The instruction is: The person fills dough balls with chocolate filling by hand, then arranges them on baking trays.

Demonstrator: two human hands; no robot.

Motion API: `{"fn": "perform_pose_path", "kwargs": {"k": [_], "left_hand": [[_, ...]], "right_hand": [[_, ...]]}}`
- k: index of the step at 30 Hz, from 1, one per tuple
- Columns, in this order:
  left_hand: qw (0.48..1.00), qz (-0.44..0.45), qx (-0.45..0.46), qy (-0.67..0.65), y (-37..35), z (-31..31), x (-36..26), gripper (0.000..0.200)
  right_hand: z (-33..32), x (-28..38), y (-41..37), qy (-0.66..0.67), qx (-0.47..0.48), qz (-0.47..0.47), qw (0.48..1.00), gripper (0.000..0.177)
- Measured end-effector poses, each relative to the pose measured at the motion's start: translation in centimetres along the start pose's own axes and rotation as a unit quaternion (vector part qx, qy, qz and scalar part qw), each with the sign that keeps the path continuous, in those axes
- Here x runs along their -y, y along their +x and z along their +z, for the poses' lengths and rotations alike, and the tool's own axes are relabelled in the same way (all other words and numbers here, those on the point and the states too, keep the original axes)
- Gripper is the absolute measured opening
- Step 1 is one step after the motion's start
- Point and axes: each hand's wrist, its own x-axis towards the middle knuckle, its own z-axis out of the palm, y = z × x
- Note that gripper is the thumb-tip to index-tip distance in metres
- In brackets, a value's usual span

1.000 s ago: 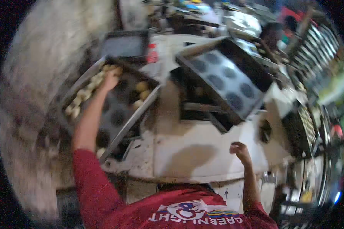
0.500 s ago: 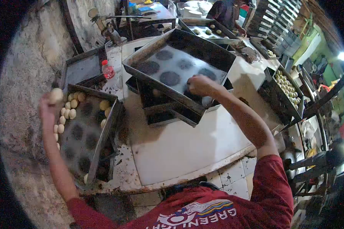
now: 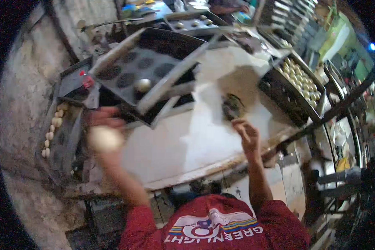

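Observation:
My left hand (image 3: 106,121), smeared by motion, holds a pale round dough ball (image 3: 106,139) above the left part of the white tabletop (image 3: 166,146). A large dark tray (image 3: 171,79) with several dark round marks lies tilted on other trays, and one pale ball (image 3: 143,85) sits in its near corner. My right hand (image 3: 248,135) is over the right part of the table, its fingers bent together near a dark round item (image 3: 233,106). Whether those fingers hold anything is too small to tell.
At the left, a tray (image 3: 66,137) has a row of pale balls along its side. A red-capped bottle (image 3: 86,79) stands behind it. On the right a deep tray (image 3: 279,89) is filled with several balls. Another person's hand (image 3: 242,8) shows at the back.
The left hand has swung right from the left tray with the ball. The right hand has left the middle tray and come down to the right, and a pale ball now shows in that tray.

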Motion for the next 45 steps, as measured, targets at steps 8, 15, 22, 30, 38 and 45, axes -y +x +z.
{"fn": "perform_pose_path", "kwargs": {"k": [8,15,22,30,38,45], "left_hand": [[0.853,0.018,0.451,-0.262,-28.5,22.7,-8.9,0.022],[0.563,-0.233,0.768,-0.199,-23.3,22.2,-12.1,0.031],[0.433,-0.542,0.528,-0.490,-22.0,26.0,-5.0,0.048],[0.492,-0.506,0.403,-0.583,-17.3,29.0,-0.3,0.038],[0.651,-0.445,0.405,-0.464,-17.9,33.1,-1.7,0.028],[0.583,-0.412,0.426,-0.555,-20.7,36.6,-5.2,0.027]], "right_hand": [[-10.7,-3.4,-8.6,0.148,-0.080,0.262,0.950,0.068],[-11.3,-6.8,-4.2,0.008,0.040,0.344,0.938,0.028],[-10.5,-11.9,4.3,-0.468,-0.050,-0.075,0.879,0.024],[-12.0,-14.5,4.7,-0.583,0.089,-0.086,0.803,0.017],[-13.8,-13.3,6.1,-0.382,-0.070,0.222,0.894,0.021],[-14.1,-4.9,5.4,-0.234,-0.079,0.227,0.942,0.020]]}}
